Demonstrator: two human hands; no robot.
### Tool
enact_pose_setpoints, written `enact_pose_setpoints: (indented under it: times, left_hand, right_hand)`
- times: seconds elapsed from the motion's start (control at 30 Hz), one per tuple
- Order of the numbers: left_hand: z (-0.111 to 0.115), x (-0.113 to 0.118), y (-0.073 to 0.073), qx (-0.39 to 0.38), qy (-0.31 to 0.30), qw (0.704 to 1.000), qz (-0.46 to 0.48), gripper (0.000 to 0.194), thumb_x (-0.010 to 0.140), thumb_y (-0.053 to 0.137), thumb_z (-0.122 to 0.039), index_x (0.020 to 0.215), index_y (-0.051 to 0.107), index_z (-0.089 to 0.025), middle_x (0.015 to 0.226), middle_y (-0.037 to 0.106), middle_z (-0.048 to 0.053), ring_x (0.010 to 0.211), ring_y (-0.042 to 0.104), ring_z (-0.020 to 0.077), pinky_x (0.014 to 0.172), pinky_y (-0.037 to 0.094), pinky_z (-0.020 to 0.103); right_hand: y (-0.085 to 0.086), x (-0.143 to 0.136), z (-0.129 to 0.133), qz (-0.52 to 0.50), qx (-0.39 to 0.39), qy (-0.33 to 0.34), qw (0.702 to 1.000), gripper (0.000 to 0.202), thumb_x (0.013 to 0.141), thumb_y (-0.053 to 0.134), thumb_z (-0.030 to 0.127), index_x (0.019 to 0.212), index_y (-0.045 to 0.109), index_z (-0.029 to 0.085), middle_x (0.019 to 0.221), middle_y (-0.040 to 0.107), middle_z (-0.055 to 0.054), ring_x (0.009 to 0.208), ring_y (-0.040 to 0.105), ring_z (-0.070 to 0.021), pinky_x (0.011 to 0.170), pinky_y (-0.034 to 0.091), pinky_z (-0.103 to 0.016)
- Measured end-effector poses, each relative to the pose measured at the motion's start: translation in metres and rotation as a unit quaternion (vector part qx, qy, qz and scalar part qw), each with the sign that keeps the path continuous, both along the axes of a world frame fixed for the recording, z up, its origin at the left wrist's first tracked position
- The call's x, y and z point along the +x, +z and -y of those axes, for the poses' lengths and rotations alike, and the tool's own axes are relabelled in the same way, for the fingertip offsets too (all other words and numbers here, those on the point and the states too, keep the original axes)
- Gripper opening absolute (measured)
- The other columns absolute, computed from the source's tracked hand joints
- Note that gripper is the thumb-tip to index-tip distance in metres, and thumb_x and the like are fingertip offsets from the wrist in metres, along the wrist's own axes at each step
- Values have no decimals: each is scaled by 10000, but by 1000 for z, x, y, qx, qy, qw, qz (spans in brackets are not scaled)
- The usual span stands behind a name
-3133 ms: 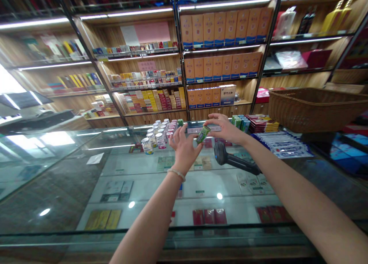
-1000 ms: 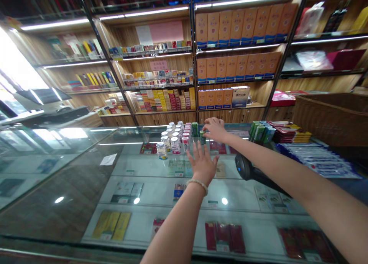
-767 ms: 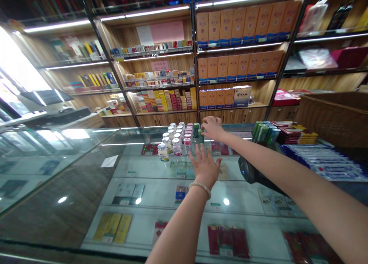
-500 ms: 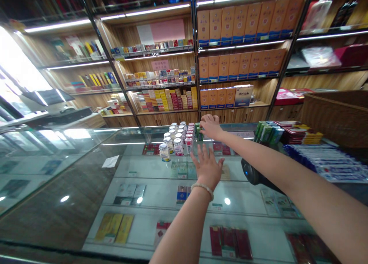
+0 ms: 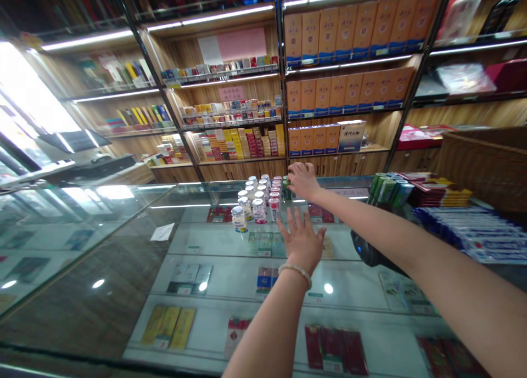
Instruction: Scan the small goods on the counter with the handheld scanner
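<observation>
My left hand [image 5: 303, 241], with a beaded bracelet at the wrist, hovers palm down over the glass counter, fingers spread and nothing held. Its fingertips are just in front of a pink-and-white tube [image 5: 274, 207]. Farther off, my right hand [image 5: 302, 180] curls its fingers over a small green container [image 5: 286, 187], which it partly hides. That container stands at the right end of rows of small packs. To the left are several white-capped jars [image 5: 239, 219], standing upright in rows.
More green containers [image 5: 385, 189] stand at the right, beside red and yellow packs [image 5: 444, 191] and blue-and-white packets [image 5: 469, 230]. A black device [image 5: 364, 249] lies under my right forearm. A paper slip [image 5: 162, 232] is at the left. Stocked shelves [image 5: 242, 164] line the back.
The whole view has shifted slightly, so things appear a little farther right. Both hands keep nearly the same places over the counter, and the jars stand as before.
</observation>
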State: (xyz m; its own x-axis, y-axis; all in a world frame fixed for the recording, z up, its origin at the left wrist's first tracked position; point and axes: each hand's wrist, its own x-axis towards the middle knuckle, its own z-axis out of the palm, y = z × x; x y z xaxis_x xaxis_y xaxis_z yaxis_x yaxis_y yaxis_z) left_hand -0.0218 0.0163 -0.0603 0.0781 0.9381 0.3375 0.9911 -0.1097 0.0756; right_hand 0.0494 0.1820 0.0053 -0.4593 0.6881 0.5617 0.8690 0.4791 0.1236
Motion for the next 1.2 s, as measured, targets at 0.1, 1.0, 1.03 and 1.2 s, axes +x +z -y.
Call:
enact_pose_setpoints:
  times: [0.1,1.0,1.03,1.2]
  left_hand:
    - [0,0,0,-2,0,1000,0,703,1041,307,-598,1567,476,-163,1697,331,173,1606,190,397,1250,133,748]
    - [-1,0,3,-21,-1,1000,-2,706,1041,322,-590,1573,463,-148,1700,327,166,1607,184,397,1257,154,731]
    - [-1,0,3,-19,0,1000,-2,702,1038,331,-590,1574,463,-157,1700,330,161,1607,185,396,1259,147,730]
    - [-2,0,4,-17,4,1000,1,685,1031,367,-592,1570,476,-183,1691,349,161,1607,185,398,1262,132,727]
  right_hand:
    - [1,0,2,-5,-4,4,1000,310,913,601,270,1172,743,177,1457,571,-156,1378,358,-333,1123,223,-529]
    - [4,1,2,-2,-22,-27,999,540,954,596,353,1463,586,171,1642,412,-191,1526,259,-376,1184,194,-622]
    - [3,4,2,1,-21,-32,999,608,960,596,383,1526,522,173,1681,348,-195,1555,209,-389,1197,168,-645]
    - [1,28,11,42,-4,3,999,703,984,562,459,1632,363,269,1753,190,-138,1611,74,-402,1227,33,-714]
